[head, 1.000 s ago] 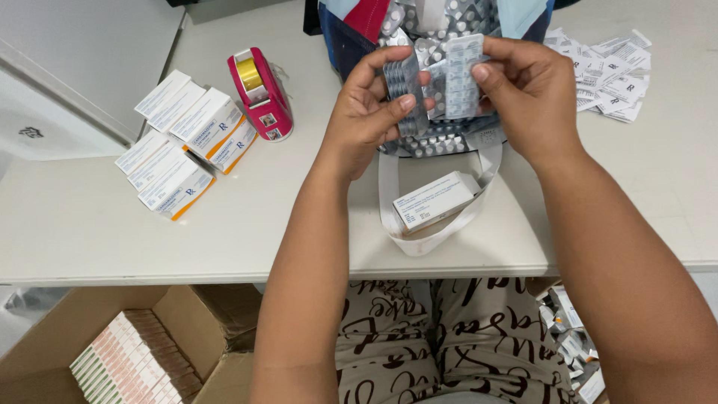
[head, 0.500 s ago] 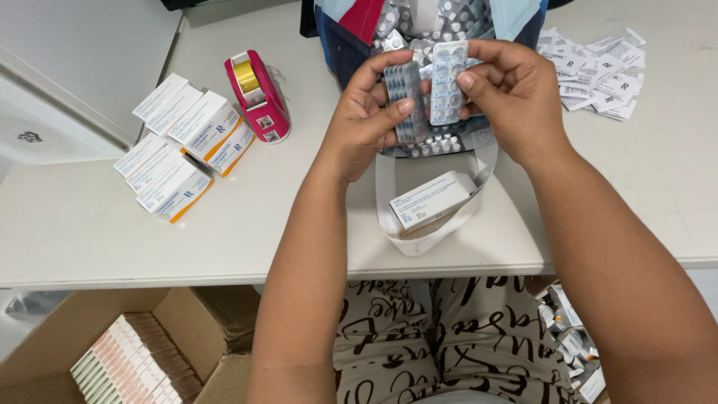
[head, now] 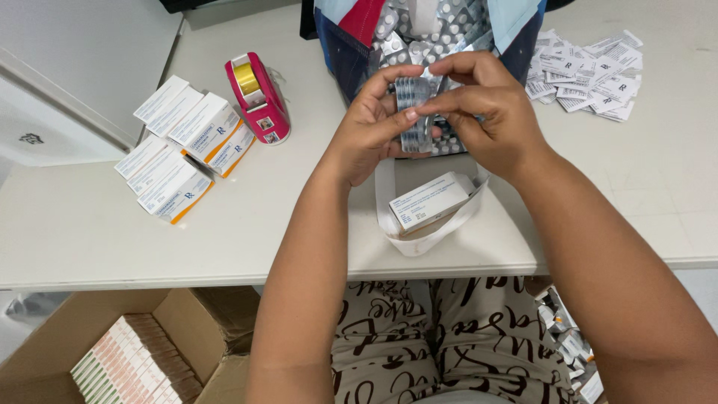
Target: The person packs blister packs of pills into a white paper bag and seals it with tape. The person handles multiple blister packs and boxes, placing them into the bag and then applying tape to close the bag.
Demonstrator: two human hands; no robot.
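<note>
A white desk [head: 224,224] fills the upper part of the view, its near edge running across the middle of the frame, with the person's patterned trousers [head: 441,337] showing below it.

At the far edge of the desk stands an open bag [head: 344,52] heaped with silver blister strips [head: 441,22]. Just in front of it, both hands meet over the desk. The left hand [head: 366,127] holds a stack of blister strips [head: 413,112] upright, thumb pressed across the front and fingers curled behind, so its grip is closed on the stack. The right hand [head: 493,112] comes in from the other side, its thumb and forefinger pinched narrow on the top edge of the same stack.

Below the hands, near the desk's front edge, a white medicine carton [head: 426,200] lies on its side inside the loop of the bag's white strap [head: 419,243].

Toward the left edge of the desk sits a cluster of white cartons with orange trim [head: 183,146], and just beside them, further in, a pink tape dispenser [head: 258,97] with a gold roll. At the far right corner lies a loose pile of folded paper leaflets [head: 591,75].

On the floor under the desk's left side, an open cardboard box [head: 45,352] holds tight rows of slim cartons [head: 131,366]. More small packets [head: 568,344] lie on the floor at the lower right.
</note>
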